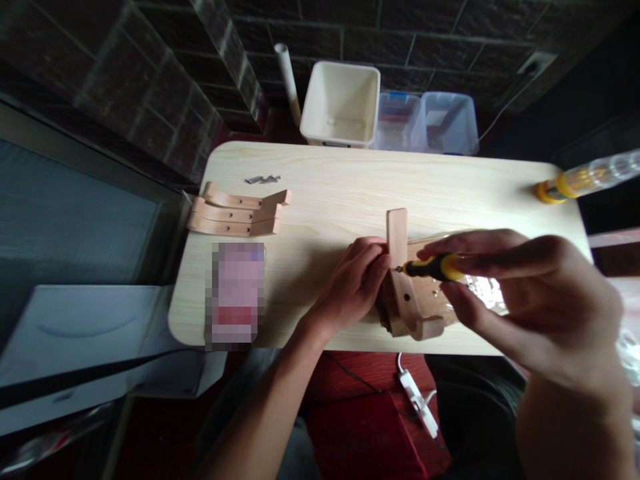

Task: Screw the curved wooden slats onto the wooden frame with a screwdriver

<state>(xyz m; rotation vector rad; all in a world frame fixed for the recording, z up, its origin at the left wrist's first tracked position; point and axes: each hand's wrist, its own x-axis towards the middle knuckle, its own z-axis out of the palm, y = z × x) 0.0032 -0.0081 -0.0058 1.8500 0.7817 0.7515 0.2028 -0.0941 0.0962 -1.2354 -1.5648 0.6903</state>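
Note:
My right hand point(545, 300) grips a yellow-and-black screwdriver point(435, 267) between thumb and fingers. Its tip meets a small screw at the upper hole of a light wooden hook point(398, 233), and a second dark hole shows lower down. The curled end of the hook points toward me. From the left side, my left hand point(355, 280) is closed on the hook's edge, its thumb near the screw. Beneath the hook lie brown wooden or cardboard pieces point(417, 251) and a shiny clear plastic bag, partly hidden by my right hand.
Several similar wooden hooks point(235, 217) lie at the table's left, with screws point(263, 179) behind them. A pixelated flat rectangle point(235, 287) is nearer me. At right lies a clear-and-yellow cylinder point(585, 180). Bins point(340, 100) stand beyond the table point(325, 180); a power strip point(419, 403) is below.

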